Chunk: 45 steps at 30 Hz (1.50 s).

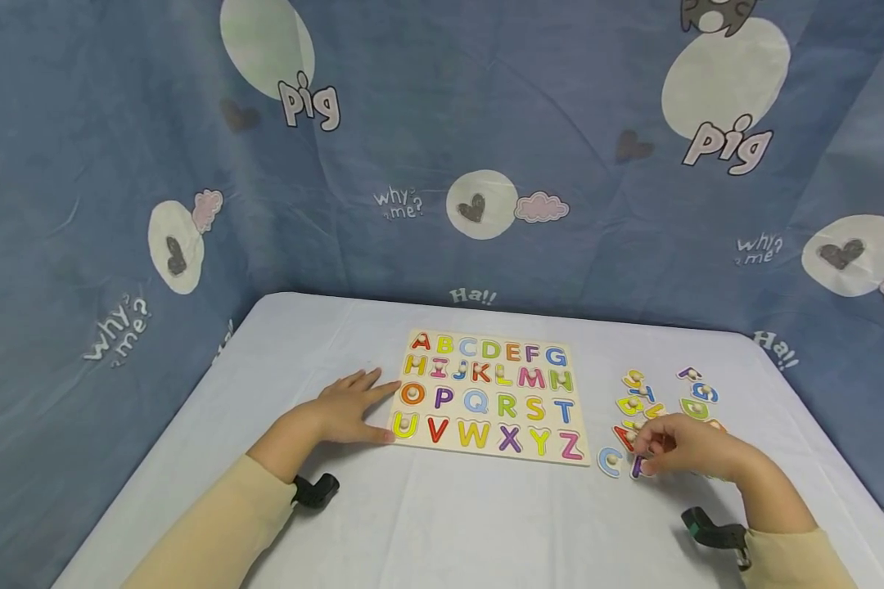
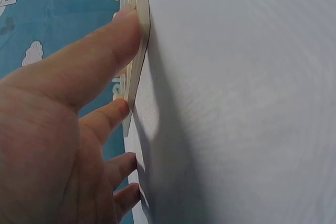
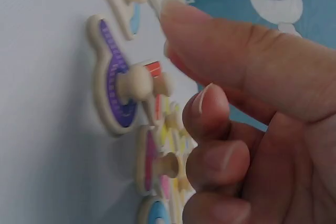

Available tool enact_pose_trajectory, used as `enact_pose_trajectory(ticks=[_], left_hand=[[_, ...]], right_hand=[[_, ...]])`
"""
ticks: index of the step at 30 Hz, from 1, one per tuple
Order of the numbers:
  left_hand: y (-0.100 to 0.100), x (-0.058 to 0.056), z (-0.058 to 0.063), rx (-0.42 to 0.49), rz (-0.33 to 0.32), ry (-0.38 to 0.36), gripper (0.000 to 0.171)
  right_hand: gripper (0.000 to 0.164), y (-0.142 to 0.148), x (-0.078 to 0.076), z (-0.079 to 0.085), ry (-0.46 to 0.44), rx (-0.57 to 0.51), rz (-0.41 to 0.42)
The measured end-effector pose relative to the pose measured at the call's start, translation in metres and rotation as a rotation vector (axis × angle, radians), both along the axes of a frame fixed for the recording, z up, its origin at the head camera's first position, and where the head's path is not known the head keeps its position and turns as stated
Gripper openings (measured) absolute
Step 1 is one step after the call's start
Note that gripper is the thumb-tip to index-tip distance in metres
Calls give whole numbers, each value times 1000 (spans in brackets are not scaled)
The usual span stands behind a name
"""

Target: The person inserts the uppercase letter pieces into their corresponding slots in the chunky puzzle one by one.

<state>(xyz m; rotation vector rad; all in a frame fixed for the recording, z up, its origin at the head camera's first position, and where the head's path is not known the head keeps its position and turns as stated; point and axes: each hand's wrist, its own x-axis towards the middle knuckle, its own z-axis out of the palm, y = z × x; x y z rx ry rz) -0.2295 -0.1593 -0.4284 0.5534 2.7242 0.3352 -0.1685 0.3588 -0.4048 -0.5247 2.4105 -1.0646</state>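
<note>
A wooden alphabet puzzle board [image 1: 453, 413] lies on the table in the head view, with knobbed letter pieces sitting in several of its places. At its left edge rests my left hand [image 1: 346, 409], fingers spread, thumb and index finger touching the rim; the left wrist view shows the thumb [image 2: 123, 38] against the board's side. My right hand [image 1: 688, 448] hovers over loose letter pieces to the right, thumb and index finger bent with nothing seen between them. Nearest to its fingertips are a purple letter piece [image 3: 118, 87] with a round knob and a light blue C piece [image 1: 609, 462].
Further loose pieces lie around and beyond the right hand, among them a green D piece [image 1: 694, 408] and a red piece [image 1: 623, 438]. A white cloth [image 1: 479, 523] covers the table. Behind it hangs a blue printed curtain [image 1: 383, 270].
</note>
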Motion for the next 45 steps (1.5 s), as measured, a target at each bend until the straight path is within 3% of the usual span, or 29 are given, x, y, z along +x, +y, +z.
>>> enact_pose_trajectory(ticks=[11,22,32,39,45], left_hand=[[-2,-1,-2,7,8,-9,93],[-2,-2,-2,8,2,-11,93],[-2,-1,-2,11,10,-10,93],[0,0,-1,-1,1,-12,93],[0,-1,-1,0,3,-17,94]], right_hand=[[20,-1,0,-10,25,137,-42],[18,1,-1,-5,29,166,-47],[16,-17,-8,24,59,105,-31],[19,-50,-16,50,104,95,-21],[18,-82,-32,60,122,104,-37]])
